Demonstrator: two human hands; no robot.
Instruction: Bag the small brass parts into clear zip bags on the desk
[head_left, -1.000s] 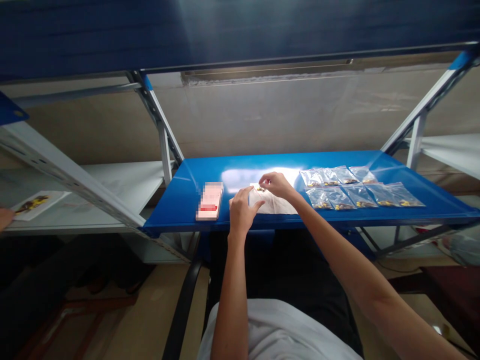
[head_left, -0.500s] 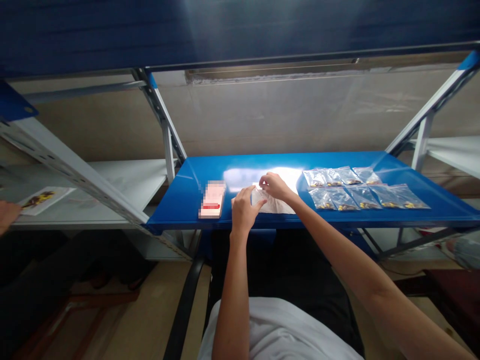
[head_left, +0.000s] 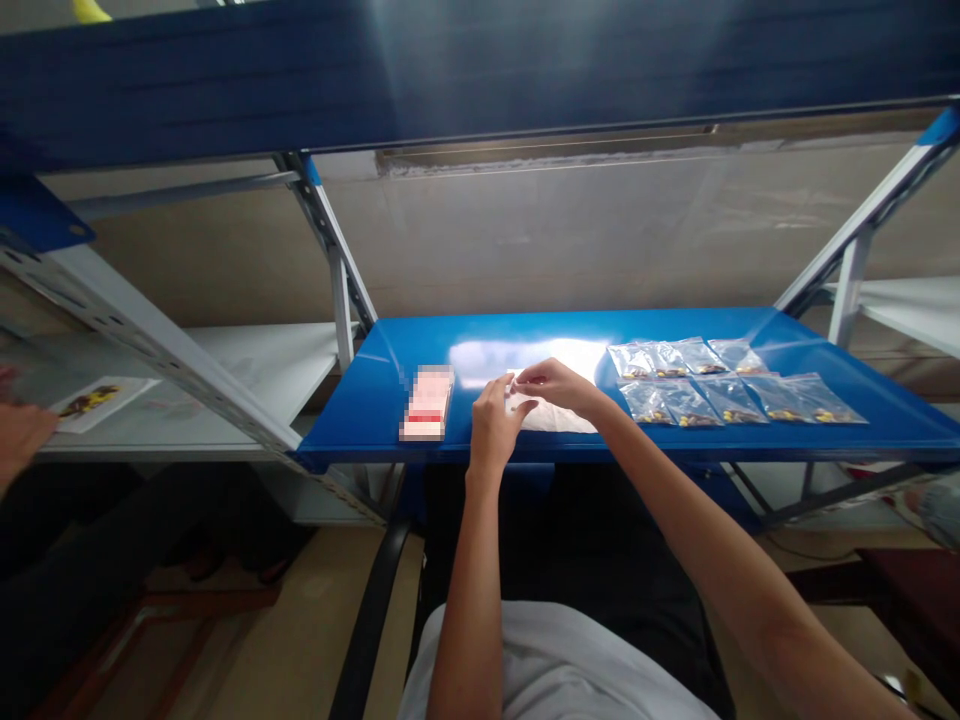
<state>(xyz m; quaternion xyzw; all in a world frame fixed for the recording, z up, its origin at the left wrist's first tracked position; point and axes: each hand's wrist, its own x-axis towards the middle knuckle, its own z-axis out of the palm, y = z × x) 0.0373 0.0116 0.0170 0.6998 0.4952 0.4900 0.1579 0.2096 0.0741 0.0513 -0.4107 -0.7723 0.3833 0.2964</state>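
My left hand (head_left: 495, 422) and my right hand (head_left: 561, 386) meet fingertip to fingertip above a white sheet (head_left: 559, 418) near the table's front edge. The right fingers are pinched together. The left fingers are curled in against the right fingertips, with the left thumb a little apart below. A tiny pale bit shows where the fingertips meet, too small to name. The sheet looks thin and slightly creased, and my hands cover part of it. Left of my left hand lies a pinkish-white, blurred-out packet (head_left: 429, 395) with a red band.
Two rows of clear zip bags (head_left: 705, 400) with small yellow and dark pieces lie at the right of the blue table (head_left: 360, 400). Metal posts (head_left: 330, 240) and a blue upper shelf (head_left: 480, 80) frame it. Another person's hand (head_left: 22, 435) is at the left shelf beside a printed sheet (head_left: 105, 400).
My fingertips have come closer together over the sheet, the right hand slightly lower. The view has shifted slightly. The other person's hand reaches further in at the left.
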